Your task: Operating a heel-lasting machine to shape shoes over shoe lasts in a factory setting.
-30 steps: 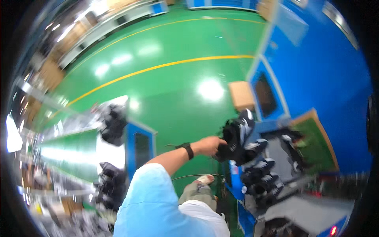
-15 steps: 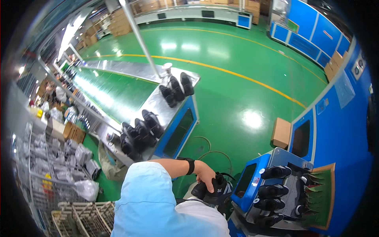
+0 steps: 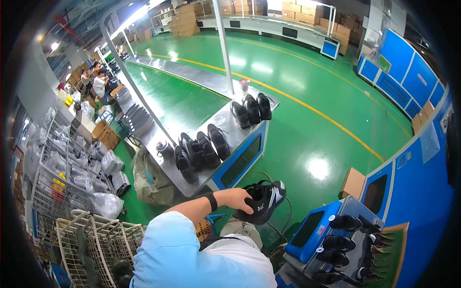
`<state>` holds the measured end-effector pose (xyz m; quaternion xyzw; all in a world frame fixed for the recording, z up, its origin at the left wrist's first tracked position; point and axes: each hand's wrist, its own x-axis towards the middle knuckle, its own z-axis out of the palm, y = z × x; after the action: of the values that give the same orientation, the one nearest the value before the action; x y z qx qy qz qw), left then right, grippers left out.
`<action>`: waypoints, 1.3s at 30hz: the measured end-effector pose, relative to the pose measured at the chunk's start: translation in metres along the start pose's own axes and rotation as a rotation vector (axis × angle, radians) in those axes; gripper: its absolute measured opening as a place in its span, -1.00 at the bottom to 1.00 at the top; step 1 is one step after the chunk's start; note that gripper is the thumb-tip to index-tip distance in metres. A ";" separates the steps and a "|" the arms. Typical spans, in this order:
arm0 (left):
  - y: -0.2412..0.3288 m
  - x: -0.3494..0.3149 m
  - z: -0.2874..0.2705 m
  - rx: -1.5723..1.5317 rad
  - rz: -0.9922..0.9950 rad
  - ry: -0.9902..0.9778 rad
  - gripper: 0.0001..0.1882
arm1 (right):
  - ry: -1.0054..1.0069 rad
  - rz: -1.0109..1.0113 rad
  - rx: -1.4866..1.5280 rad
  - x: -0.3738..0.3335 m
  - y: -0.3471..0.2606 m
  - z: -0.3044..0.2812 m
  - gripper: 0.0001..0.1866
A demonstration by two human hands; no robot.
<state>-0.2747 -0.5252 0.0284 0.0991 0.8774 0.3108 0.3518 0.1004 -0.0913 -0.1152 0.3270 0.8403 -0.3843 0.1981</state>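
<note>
My left hand [image 3: 236, 199], below a dark wristband, is closed round the collar of a black sneaker [image 3: 263, 207] with white markings on its side. The sneaker hangs in the air in front of my body, past the near corner of a metal-topped bench [image 3: 193, 188]. On that bench stand several black shoes [image 3: 198, 151] on the near part and three more black shoes [image 3: 250, 110] farther along. To the right, several black shoes [image 3: 337, 243] sit on a blue and grey machine [image 3: 307, 235]. My right hand is out of view.
A cardboard box [image 3: 353, 182] stands beside the blue machine wall on the right. At lower left are a wire rack [image 3: 98, 247] and bagged goods [image 3: 108, 204]. A metal post [image 3: 223, 53] rises from the bench. A hose [image 3: 288, 218] lies on the green floor.
My left hand has lifted the sneaker up, away from my body and from the machine, and more of the shoe shows. The view has shifted, so the bench appears farther right.
</note>
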 end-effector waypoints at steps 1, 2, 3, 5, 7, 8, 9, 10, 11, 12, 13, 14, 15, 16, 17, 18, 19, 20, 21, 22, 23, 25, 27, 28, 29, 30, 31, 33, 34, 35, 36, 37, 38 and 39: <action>-0.002 -0.003 -0.008 -0.057 0.024 0.053 -0.27 | -0.032 -0.042 0.034 0.003 0.002 0.007 -0.47; -0.007 -0.005 -0.014 -0.067 0.026 0.056 -0.27 | -0.065 -0.084 0.067 0.006 0.004 0.011 -0.47; -0.015 -0.006 -0.023 -0.100 0.045 0.133 -0.27 | -0.057 -0.075 0.053 0.008 -0.003 0.015 -0.46; -0.028 -0.010 -0.044 -0.175 0.035 0.256 -0.34 | -0.084 -0.066 0.027 0.014 -0.017 0.015 -0.45; -0.055 -0.007 -0.066 -0.184 0.045 0.373 -0.38 | -0.111 -0.059 0.005 0.024 -0.045 0.011 -0.45; -0.071 -0.002 -0.076 -0.187 0.058 0.483 -0.42 | -0.118 -0.028 -0.054 0.028 -0.059 0.007 -0.45; -0.092 0.007 -0.086 -0.158 0.086 0.586 -0.46 | -0.123 0.003 -0.110 0.032 -0.079 0.006 -0.46; -0.096 0.012 -0.102 -0.129 0.097 0.662 -0.45 | -0.099 0.003 -0.097 0.032 -0.096 0.009 -0.46; -0.105 0.023 -0.116 -0.066 0.118 0.785 -0.44 | -0.040 -0.019 -0.058 0.031 -0.113 0.011 -0.46; -0.119 0.033 -0.126 -0.007 0.110 0.902 -0.44 | -0.007 -0.034 -0.033 0.033 -0.132 0.014 -0.46; -0.130 0.044 -0.138 -0.067 0.090 0.965 -0.46 | -0.016 0.014 -0.081 0.038 -0.153 0.017 -0.46; -0.141 0.060 -0.147 -0.124 0.048 1.054 -0.48 | -0.009 0.026 -0.079 0.045 -0.161 0.023 -0.46; -0.157 0.084 -0.152 -0.110 -0.027 1.153 -0.49 | -0.032 -0.030 -0.056 0.053 -0.164 0.031 -0.48; -0.166 0.104 -0.159 -0.096 -0.110 1.252 -0.50 | -0.059 -0.088 -0.038 0.057 -0.179 0.035 -0.49; -0.173 0.125 -0.167 -0.093 -0.248 1.255 -0.51 | -0.132 -0.142 -0.121 0.061 -0.193 0.038 -0.53; -0.180 0.152 -0.172 -0.127 -0.370 1.293 -0.49 | -0.120 -0.132 -0.130 0.066 -0.194 0.044 -0.53; -0.180 0.173 -0.180 -0.144 -0.508 1.226 -0.47 | -0.134 -0.142 -0.136 0.071 -0.193 0.054 -0.54; -0.180 0.192 -0.188 -0.159 -0.644 1.154 -0.46 | -0.148 -0.153 -0.142 0.074 -0.192 0.060 -0.55; -0.173 0.204 -0.198 -0.086 -0.668 1.078 -0.46 | -0.120 -0.184 -0.222 0.074 -0.196 0.064 -0.55; -0.167 0.211 -0.208 -0.012 -0.691 1.004 -0.45 | -0.114 -0.179 -0.228 0.072 -0.205 0.068 -0.55; -0.168 0.219 -0.215 0.025 -0.731 0.930 -0.48 | -0.107 -0.156 -0.213 0.069 -0.214 0.072 -0.57; -0.174 0.231 -0.223 0.087 -0.740 0.872 -0.48 | -0.078 -0.174 -0.201 0.059 -0.230 0.076 -0.62; -0.177 0.237 -0.236 0.123 -0.754 0.748 -0.49 | -0.063 -0.140 -0.188 0.056 -0.240 0.079 -0.61; -0.183 0.235 -0.244 0.076 -0.728 0.668 -0.45 | -0.058 -0.131 -0.183 0.056 -0.244 0.081 -0.61; -0.186 0.231 -0.258 0.081 -0.683 0.523 -0.41 | -0.056 -0.124 -0.177 0.056 -0.249 0.084 -0.61; -0.183 0.224 -0.273 0.086 -0.637 0.378 -0.36 | -0.051 -0.116 -0.172 0.058 -0.251 0.084 -0.60; -0.185 0.216 -0.281 0.126 -0.479 0.278 -0.26 | -0.048 -0.109 -0.166 0.060 -0.254 0.084 -0.60; -0.186 0.209 -0.289 0.239 -0.456 0.182 -0.23 | -0.058 -0.105 -0.158 0.069 -0.259 0.086 -0.59; -0.175 0.201 -0.294 0.294 -0.432 0.155 -0.25 | -0.058 -0.097 -0.155 0.073 -0.261 0.088 -0.59; -0.153 0.190 -0.300 0.368 -0.420 0.179 -0.29 | -0.058 -0.087 -0.150 0.074 -0.262 0.089 -0.58; -0.140 0.187 -0.307 0.377 -0.419 0.176 -0.29 | -0.066 -0.084 -0.149 0.078 -0.263 0.090 -0.58; -0.129 0.188 -0.312 0.380 -0.389 0.250 -0.32 | -0.074 -0.078 -0.152 0.079 -0.263 0.091 -0.58; -0.119 0.193 -0.316 0.381 -0.355 0.324 -0.35 | -0.080 -0.070 -0.155 0.081 -0.263 0.090 -0.57; -0.110 0.199 -0.319 0.455 -0.263 0.411 -0.40 | -0.088 -0.065 -0.161 0.082 -0.263 0.089 -0.57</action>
<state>-0.6320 -0.6854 0.0285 -0.0038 0.9822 0.0723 0.1733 -0.1349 -0.2565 -0.0833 0.2655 0.8691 -0.3359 0.2477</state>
